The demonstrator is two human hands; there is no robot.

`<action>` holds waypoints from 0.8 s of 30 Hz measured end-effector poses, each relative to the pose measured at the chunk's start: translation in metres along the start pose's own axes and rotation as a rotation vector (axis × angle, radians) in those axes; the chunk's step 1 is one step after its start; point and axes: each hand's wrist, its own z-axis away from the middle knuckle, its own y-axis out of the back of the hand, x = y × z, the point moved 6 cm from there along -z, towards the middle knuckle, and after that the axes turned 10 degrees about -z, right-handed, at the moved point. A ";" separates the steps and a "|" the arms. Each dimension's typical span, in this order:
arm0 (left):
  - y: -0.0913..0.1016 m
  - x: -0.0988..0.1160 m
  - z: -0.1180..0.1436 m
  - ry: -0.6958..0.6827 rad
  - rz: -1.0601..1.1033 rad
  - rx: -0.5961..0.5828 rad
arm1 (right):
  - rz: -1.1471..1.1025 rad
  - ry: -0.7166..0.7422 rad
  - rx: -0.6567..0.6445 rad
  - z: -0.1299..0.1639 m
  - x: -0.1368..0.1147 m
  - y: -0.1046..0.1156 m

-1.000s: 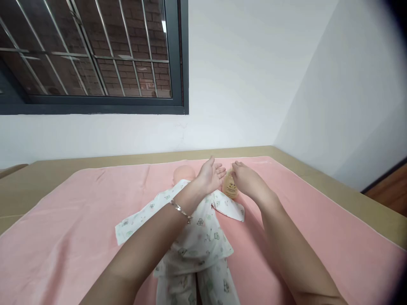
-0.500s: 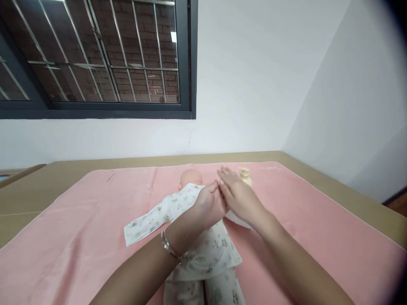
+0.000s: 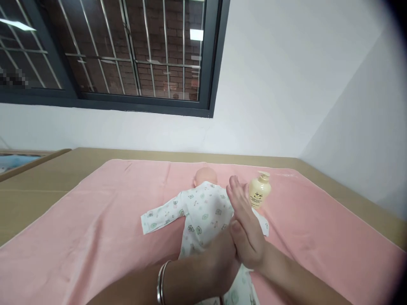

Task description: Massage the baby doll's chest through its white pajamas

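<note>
A baby doll [image 3: 203,212] in a white printed suit lies face up on a pink towel [image 3: 95,228], its bald head toward the wall. My left hand [image 3: 221,260], with a bracelet on the wrist, and my right hand [image 3: 244,228] are pressed palm to palm above the doll's belly. Neither hand holds anything. A cream pump bottle [image 3: 259,192] stands just beyond my right fingertips, next to the doll's left sleeve, and no hand touches it.
The towel covers a tan table [image 3: 47,178] that meets white walls at the back and right. A dark-framed barred window [image 3: 127,55] is above at the left. Another tan surface edge [image 3: 28,159] shows at far left.
My right hand has left the bottle, which now stands upright. Both hands came back toward me and pressed together, palms sliding. The view has shifted left.
</note>
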 end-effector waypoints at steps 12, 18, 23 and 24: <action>0.027 0.042 0.026 0.104 0.686 -0.216 | 0.259 0.115 -0.082 0.012 -0.015 -0.020; 0.036 0.033 0.017 -0.095 0.480 -0.079 | 0.100 0.157 -0.201 0.044 -0.040 -0.041; 0.018 0.028 0.030 -0.205 0.089 -0.146 | -0.050 0.107 -0.036 0.031 -0.038 -0.011; 0.015 0.026 0.031 -0.164 0.081 -0.150 | -0.068 0.130 -0.020 0.025 -0.037 -0.003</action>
